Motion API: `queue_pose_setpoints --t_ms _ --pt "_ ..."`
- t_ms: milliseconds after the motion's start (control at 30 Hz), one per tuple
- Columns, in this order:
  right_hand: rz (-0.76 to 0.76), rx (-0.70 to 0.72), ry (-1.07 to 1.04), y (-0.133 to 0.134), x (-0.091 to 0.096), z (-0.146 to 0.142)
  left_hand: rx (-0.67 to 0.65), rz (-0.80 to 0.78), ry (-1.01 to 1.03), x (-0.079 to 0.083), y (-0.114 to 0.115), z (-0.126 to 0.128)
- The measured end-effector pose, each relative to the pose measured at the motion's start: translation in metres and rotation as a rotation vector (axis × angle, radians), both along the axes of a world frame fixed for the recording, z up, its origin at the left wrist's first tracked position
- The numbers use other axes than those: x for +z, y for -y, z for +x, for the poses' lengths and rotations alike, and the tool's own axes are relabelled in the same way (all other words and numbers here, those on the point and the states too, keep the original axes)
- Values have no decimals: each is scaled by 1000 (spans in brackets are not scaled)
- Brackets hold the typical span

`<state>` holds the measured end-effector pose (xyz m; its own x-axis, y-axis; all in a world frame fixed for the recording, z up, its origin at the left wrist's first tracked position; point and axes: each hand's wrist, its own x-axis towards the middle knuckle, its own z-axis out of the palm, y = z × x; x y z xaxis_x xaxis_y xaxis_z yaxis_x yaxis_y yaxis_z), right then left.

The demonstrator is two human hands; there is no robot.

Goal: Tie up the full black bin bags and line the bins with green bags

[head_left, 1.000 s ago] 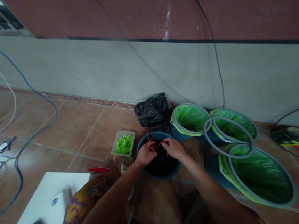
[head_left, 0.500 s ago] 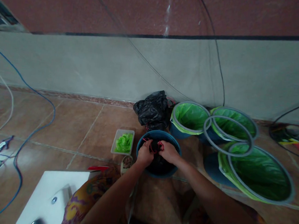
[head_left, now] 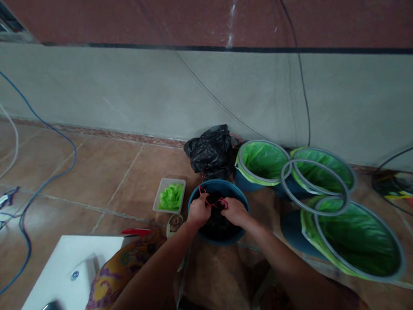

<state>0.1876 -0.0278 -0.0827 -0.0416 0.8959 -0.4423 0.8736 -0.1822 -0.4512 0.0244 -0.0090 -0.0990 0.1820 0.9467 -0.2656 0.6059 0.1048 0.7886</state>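
Note:
Both my hands are over a small blue bin (head_left: 241,196) lined with a black bag. My left hand (head_left: 199,211) and my right hand (head_left: 236,211) are each closed on the red drawstring (head_left: 212,201) of that bag, which runs between them above the bin's mouth. The black bag fills the inside of the bin. My forearms reach in from the bottom of the view.
A tied black bag (head_left: 210,150) lies behind the bin by the wall. A clear tray of green bags (head_left: 170,196) sits to the left. Three green-lined bins (head_left: 262,162) with grey rings stand right. Blue cable (head_left: 28,207) trails on the tiled floor; a white box (head_left: 62,268) is near left.
My hands have drawn slightly apart, and the red drawstring now stretches between them; a second ago they were bunched together at the bin's rim.

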Motion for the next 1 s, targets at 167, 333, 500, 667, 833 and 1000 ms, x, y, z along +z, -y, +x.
queue_pose_setpoints --t_ms 167,333,500,667,833,1000 --pt "42 -9 -28 -5 20 7 59 -25 120 8 -12 0" --pt "25 -58 -216 -11 40 19 144 -148 456 12 -21 4" --pt "94 -114 -389 -14 47 22 78 -179 547 19 -22 9" --pt "195 -85 -583 -12 56 10 -146 -53 347 28 -18 10" --pt "239 -161 -814 -14 61 -1 -250 54 235 30 -15 7" --pt "340 -348 -756 -19 46 1 -279 61 163 28 -15 3"
